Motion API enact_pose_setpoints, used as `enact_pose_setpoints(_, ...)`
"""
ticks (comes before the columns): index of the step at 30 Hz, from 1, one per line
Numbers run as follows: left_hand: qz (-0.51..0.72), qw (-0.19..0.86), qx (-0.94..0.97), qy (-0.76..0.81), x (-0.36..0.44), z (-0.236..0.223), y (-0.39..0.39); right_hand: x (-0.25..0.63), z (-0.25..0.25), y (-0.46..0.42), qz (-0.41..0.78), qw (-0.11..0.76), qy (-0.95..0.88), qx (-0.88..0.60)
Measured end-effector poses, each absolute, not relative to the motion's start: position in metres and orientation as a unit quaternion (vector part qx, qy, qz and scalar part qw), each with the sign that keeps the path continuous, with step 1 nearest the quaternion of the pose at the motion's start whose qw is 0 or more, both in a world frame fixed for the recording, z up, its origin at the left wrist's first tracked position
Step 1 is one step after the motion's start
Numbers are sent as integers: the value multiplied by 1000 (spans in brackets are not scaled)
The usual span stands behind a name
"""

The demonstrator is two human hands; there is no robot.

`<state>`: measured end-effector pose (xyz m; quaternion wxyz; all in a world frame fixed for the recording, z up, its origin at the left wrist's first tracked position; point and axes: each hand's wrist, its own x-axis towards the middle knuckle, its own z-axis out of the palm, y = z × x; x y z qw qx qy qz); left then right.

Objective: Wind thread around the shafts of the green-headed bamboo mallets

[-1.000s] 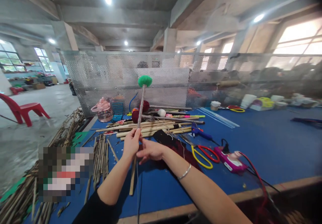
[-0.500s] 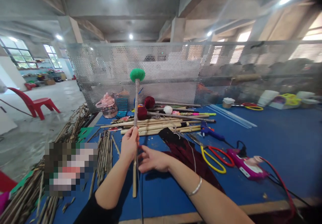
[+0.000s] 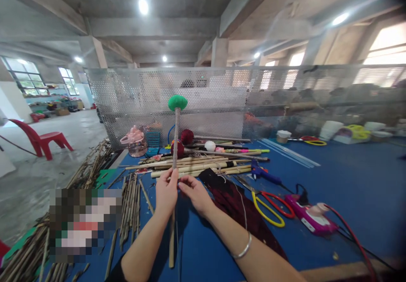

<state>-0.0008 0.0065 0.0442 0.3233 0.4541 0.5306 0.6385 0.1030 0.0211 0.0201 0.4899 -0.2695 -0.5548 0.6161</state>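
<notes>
My left hand point(image 3: 167, 191) is wrapped round a stick point(image 3: 175, 142) topped with a green ball-shaped head point(image 3: 177, 102), held upright above the table. The stick's bare lower end point(image 3: 171, 248) shows below the hand. Alongside it a thin grey cord point(image 3: 178, 248) hangs down toward the near edge. Just right of the stick is my right hand point(image 3: 196, 195), its thumb and fingertips pinched together; what they hold, if anything, is too small to make out. Below and right of that hand lies a dark maroon cloth point(image 3: 234, 206) with a pale string over it.
Scissors point(image 3: 269, 208) with red and yellow handles, a blue glue gun point(image 3: 263, 173) and a magenta power strip point(image 3: 312, 216) lie at right. Behind my hands are several sticks point(image 3: 193, 163) and dark red balls point(image 3: 187, 137). Twig bundles point(image 3: 130, 206) and a pink-lidded jar point(image 3: 136, 140) are at left.
My right hand's spread fingers have drawn together into a pinch and come up beside my left hand. The left hand keeps its hold on the green-headed stick. The view has shifted slightly.
</notes>
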Motion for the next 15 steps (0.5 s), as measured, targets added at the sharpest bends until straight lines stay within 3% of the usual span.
enact_pose_setpoints(3, 636, 288, 487, 525, 8, 42, 5, 103, 15, 26, 629, 509, -531, -253)
enact_pose_setpoints(8, 626, 264, 516, 521, 12, 41, 4, 110, 14, 29, 638, 467, -559, -250)
enact_pose_setpoints(15, 635, 386, 451, 495, 7, 29, -1, 117, 23, 24, 586, 464, -608, -268)
